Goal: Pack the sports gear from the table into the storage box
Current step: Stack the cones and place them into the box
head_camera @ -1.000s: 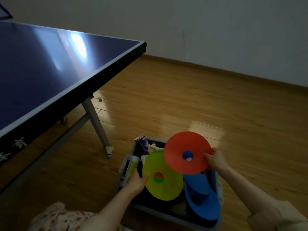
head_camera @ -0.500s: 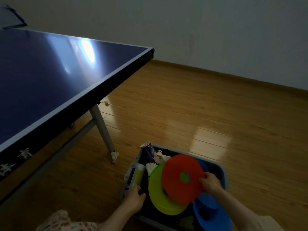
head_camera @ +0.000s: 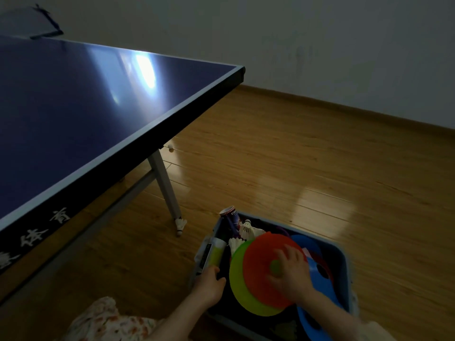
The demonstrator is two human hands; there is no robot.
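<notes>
red disc [head_camera: 261, 271] now lower (seemingly flatter)

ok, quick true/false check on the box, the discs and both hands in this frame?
1. The red disc lies on top of the green disc. True.
2. The storage box sits on the table. False: it stands on the floor beside the table.
3. The right hand rests on the red disc. True.
4. The left hand holds a blue disc. False: it is at the box's left rim.
5. A shuttlecock lies by the table leg. True.
</notes>
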